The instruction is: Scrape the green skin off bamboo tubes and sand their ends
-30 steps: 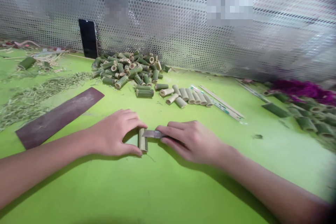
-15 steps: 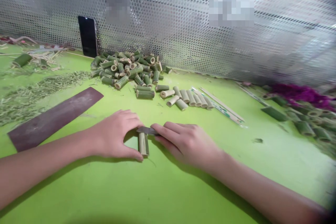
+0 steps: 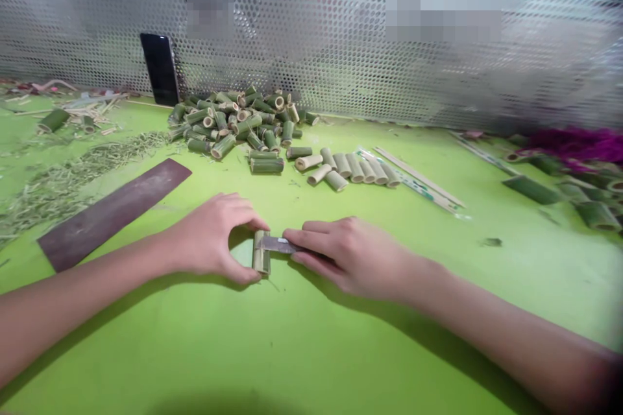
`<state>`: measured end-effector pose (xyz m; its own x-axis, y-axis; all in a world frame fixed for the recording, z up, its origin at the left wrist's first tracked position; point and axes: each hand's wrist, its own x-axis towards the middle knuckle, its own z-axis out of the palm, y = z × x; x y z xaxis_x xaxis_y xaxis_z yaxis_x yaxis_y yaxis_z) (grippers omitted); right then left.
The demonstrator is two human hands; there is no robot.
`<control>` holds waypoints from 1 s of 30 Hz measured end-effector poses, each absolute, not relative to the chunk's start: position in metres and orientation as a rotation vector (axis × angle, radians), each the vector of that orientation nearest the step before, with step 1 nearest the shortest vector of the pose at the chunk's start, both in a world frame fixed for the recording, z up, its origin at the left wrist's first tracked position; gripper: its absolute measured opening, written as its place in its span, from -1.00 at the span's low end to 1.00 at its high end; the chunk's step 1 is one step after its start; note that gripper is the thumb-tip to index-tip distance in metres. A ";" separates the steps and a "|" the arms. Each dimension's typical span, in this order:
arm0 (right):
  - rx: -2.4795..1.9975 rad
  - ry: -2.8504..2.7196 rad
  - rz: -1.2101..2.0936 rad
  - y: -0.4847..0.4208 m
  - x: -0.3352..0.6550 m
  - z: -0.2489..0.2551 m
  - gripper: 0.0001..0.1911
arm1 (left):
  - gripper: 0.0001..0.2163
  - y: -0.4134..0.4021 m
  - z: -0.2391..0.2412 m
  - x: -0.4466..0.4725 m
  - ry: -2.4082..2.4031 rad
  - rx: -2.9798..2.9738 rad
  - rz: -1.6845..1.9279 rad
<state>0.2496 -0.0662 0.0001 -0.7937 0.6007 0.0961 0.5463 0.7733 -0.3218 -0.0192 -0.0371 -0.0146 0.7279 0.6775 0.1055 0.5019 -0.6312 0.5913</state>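
Note:
Between the thumb and fingers of my left hand (image 3: 224, 237) a short bamboo piece (image 3: 261, 259) is gripped by its two ends, its pale, partly peeled side facing up. My right hand (image 3: 348, 259) is closed on a knife (image 3: 278, 244), whose blade lies across the upper part of the bamboo piece. Beyond my hands, several peeled bamboo pieces (image 3: 357, 167) lie in a row, with green unpeeled ones (image 3: 267, 165) to their left.
A heap of green bamboo pieces (image 3: 238, 120) lies by the perforated metal wall (image 3: 316, 45), where a phone (image 3: 160, 70) leans. Sandpaper (image 3: 117, 214) and green shavings (image 3: 87, 165) are at left. Thin sticks (image 3: 421, 178), cut bamboo (image 3: 533, 189) and purple material (image 3: 579, 146) are at right.
The knife blade has shifted from the far end of the bamboo piece down onto its upper surface. My left hand still grips the piece. The camera view has moved slightly.

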 end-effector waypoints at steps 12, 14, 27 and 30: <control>-0.922 -2.740 0.168 -0.080 0.237 -0.006 -0.69 | -0.59 -0.034 -0.013 -0.015 0.894 2.396 0.423; -0.903 -2.735 0.217 -0.079 0.236 -0.006 -0.69 | -0.60 -0.033 -0.014 -0.015 0.891 2.407 0.426; -0.823 -2.762 0.816 -0.071 0.250 0.011 -0.71 | -0.58 -0.033 -0.017 -0.017 0.846 2.419 0.420; -0.910 -2.690 0.643 -0.073 0.249 0.003 -0.68 | -0.60 -0.032 -0.018 -0.018 0.826 2.437 0.438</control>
